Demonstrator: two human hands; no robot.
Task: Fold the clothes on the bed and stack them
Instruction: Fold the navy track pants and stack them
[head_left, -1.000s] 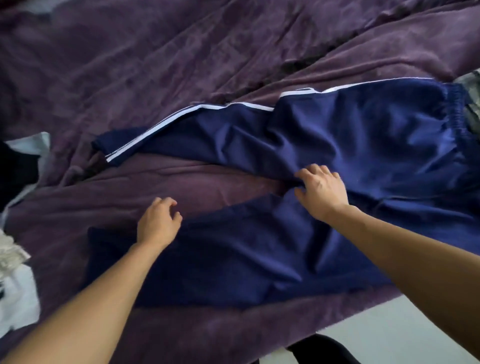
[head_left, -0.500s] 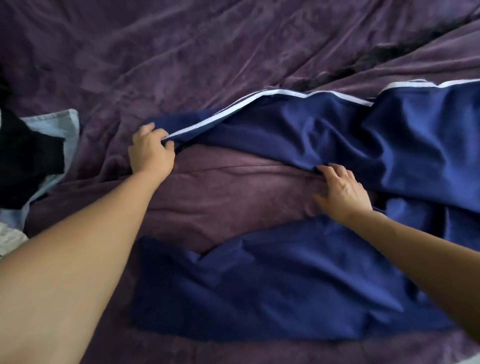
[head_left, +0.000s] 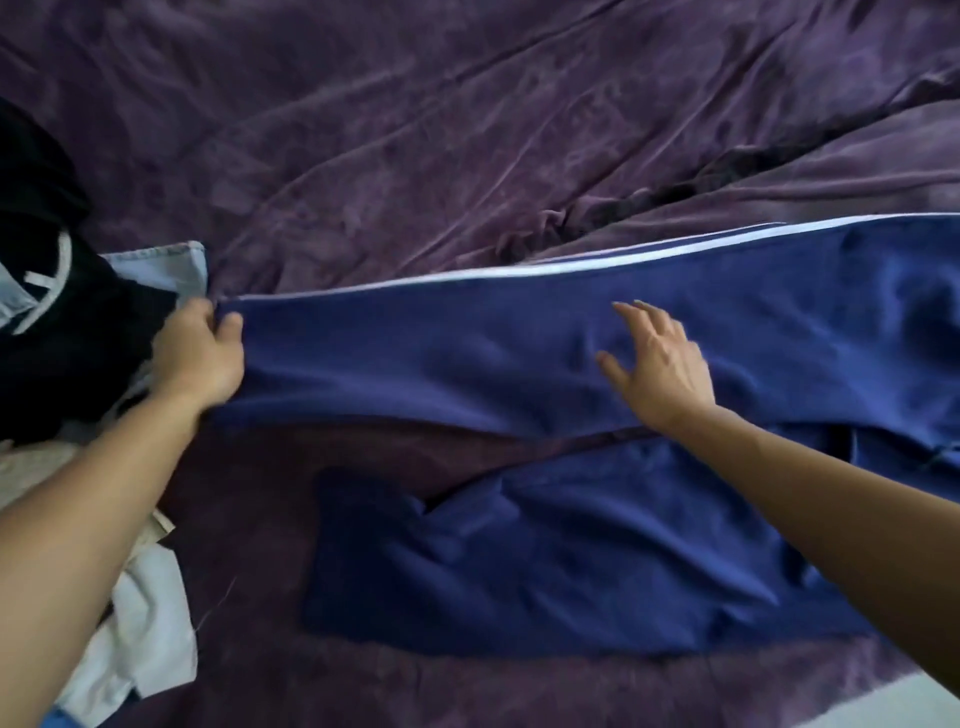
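The navy track pants (head_left: 441, 353) lie spread on the purple bedspread (head_left: 415, 130), their two legs running from 3 o'clock toward 9 o'clock. The far leg is pulled out long and fairly flat, with a white side stripe (head_left: 571, 266) along its 12 o'clock edge. The near leg (head_left: 571, 561) sits toward 6 o'clock, shorter and rumpled, and a wedge of bedspread shows between the two.

The left hand (head_left: 200, 356), at 9 o'clock, grasps the cuff end of the far leg: the thumb lies on top of the fabric, the fingers curl beneath it, and the cloth runs from this grip toward 3 o'clock.

The right hand (head_left: 662, 366), just right of centre, is released, with its fingers straight and fanned toward 11 o'clock over the middle of the far leg. The fabric lies directly under the fingers and palm; whether they press it or hover just above cannot be told.

At 9 o'clock, just beyond the left hand, a black garment (head_left: 62, 338) lies on a light-blue denim piece (head_left: 161, 265). Pale cloth (head_left: 150, 623) is heaped at 7 o'clock.
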